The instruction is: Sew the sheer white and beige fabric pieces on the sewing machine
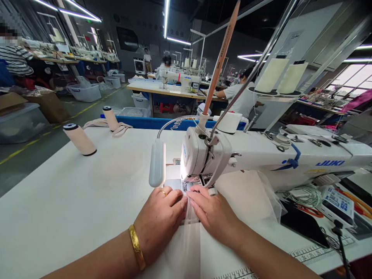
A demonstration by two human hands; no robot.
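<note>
Left hand (161,217) and right hand (212,211) flat, holding sheer fabric strip (190,228); needle hidden behind sewing machine head (200,155).

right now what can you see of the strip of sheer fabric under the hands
The sheer fabric strip is thin, whitish and see-through, lying flat on the white table. It runs from the near edge up under the sewing machine head. The left hand and right hand press flat on it, fingertips meeting just before the needle area.

Two hands, left hand (159,219) beside right hand (213,213), lie on fabric (192,248) before the sewing machine (261,155). Two thread cones (80,139) stand upper left on the bench (72,201).
</note>
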